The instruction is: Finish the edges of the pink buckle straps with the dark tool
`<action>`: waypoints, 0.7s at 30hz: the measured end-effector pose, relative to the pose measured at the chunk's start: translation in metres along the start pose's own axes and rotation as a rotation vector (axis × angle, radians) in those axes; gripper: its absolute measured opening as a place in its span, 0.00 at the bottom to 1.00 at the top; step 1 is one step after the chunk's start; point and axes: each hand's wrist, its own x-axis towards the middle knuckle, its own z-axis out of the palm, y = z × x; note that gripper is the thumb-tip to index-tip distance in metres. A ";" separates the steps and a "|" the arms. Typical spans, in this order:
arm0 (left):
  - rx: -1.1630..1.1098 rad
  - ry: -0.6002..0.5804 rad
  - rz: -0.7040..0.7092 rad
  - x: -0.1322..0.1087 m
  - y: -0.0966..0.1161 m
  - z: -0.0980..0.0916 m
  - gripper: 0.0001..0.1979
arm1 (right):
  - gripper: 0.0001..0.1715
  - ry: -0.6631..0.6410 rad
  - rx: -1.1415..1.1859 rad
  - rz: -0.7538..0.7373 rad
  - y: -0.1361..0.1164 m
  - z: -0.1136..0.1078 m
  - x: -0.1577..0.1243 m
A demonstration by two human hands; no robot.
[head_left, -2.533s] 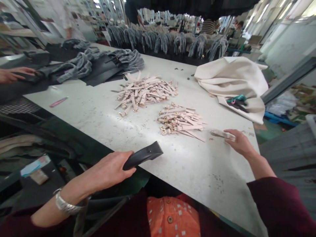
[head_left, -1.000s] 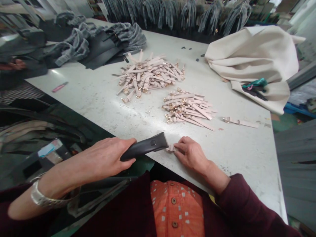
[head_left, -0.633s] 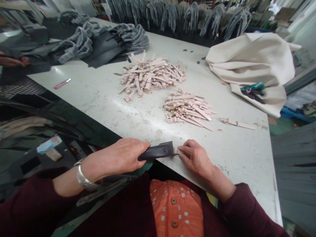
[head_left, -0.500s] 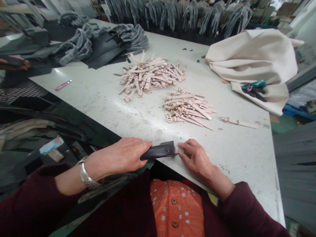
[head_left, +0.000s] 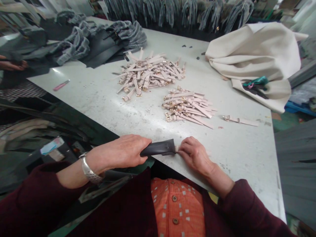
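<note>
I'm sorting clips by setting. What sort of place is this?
Most likely a workshop that makes bags or leather goods. On the worktable lie piles of pink buckled straps, with dark cut pieces beyond. The left hand grips a black tool against a strap end pinched by the right hand.

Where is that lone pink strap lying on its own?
In the head view, the lone pink strap lies flat on the table, right of the nearer strap pile and below the cream bag.

Two strap piles (head_left: 187,107) mid-table (head_left: 98,98), cloth bag (head_left: 251,56) far right, single strap (head_left: 239,120) right of nearer pile
</note>
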 end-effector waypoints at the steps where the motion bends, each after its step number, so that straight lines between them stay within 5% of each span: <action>1: 0.002 -0.002 -0.006 0.000 0.000 0.000 0.10 | 0.06 -0.023 0.001 0.009 -0.001 -0.001 0.002; 8: -0.008 0.020 0.007 -0.002 -0.004 0.007 0.10 | 0.07 -0.038 0.164 0.114 -0.002 0.000 0.008; 21: 0.011 0.007 0.046 0.003 0.005 0.000 0.09 | 0.08 0.071 0.023 0.292 -0.002 0.014 0.014</action>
